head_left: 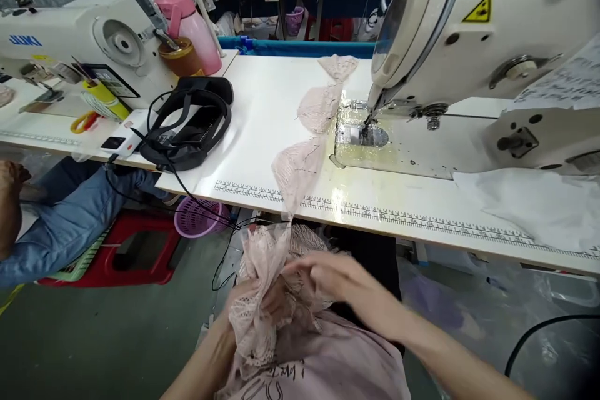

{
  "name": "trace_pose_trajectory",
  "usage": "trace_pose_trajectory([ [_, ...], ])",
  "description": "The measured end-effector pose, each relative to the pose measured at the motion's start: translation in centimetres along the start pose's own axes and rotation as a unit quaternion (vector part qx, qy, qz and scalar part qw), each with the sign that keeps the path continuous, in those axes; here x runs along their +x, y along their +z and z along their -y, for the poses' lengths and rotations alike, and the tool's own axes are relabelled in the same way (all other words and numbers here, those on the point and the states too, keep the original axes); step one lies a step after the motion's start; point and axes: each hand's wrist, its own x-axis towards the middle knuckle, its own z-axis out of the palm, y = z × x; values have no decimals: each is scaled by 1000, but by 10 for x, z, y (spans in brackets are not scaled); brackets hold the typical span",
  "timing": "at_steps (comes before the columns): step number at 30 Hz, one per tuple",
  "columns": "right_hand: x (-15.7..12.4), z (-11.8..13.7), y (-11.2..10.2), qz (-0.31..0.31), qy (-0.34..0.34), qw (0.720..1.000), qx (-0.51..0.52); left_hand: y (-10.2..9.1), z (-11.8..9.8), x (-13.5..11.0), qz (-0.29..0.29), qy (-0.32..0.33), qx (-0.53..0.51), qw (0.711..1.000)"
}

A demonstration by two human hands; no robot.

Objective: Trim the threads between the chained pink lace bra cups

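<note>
- The lace bundle point(267, 300) is held low in the lap, below the front edge of the table point(262, 112), at six o'clock in the view.
- The left hand point(246, 306) is largely buried in the bundle; the fingers that show are curled tight around a gathered fold of lace.
- The right hand point(340, 281) is laid against the bundle from three o'clock, with its fingers stretched toward nine o'clock. It is blurred, so it cannot be told whether lace is pinched or merely touched.
- A lace strip point(300, 162) of joined pieces is draped from the bundle over the table edge and is run toward one o'clock.
- The needle plate point(363, 136) of the sewing machine point(469, 31) is seen just beside the strip, at three o'clock from it.
- A white cloth point(539, 200) is spread on the table at four o'clock from the needle plate.
- A black headset point(187, 125) with its cable is set at nine o'clock from the strip, well apart from it.
- A pink bottle point(194, 28) and a second sewing machine point(84, 37) are placed at ten o'clock.
- A purple basket point(197, 217) is seen under the table, and another person's denim sleeve point(70, 219) is at nine o'clock.
</note>
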Motion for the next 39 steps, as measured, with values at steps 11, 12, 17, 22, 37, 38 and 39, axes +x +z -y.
trace_pose_trajectory([
  [11, 35, -44, -19, -31, 53, 998, -21, -18, 20, -17, 155, -23, -33, 987],
  [12, 36, -43, -18, -26, 48, 998, -19, -18, 20, -17, 162, -22, -36, 986],
  [17, 41, -41, -17, -8, 19, 1000, -15, -20, 18, -13, 228, -19, -38, 973],
  [22, 38, -42, -19, -17, 35, 999, -26, -26, 19, -10, 268, -10, -49, 962],
  [37, 45, -36, -16, -11, 10, 1000, -23, -29, 21, -10, 263, -19, -52, 963],
  [38, 45, -36, -16, -17, 13, 999, -29, -29, 21, -10, 255, -18, -53, 965],
  [39, 44, -35, -16, -24, 19, 999, -38, -29, 21, -11, 246, -15, -55, 968],
])
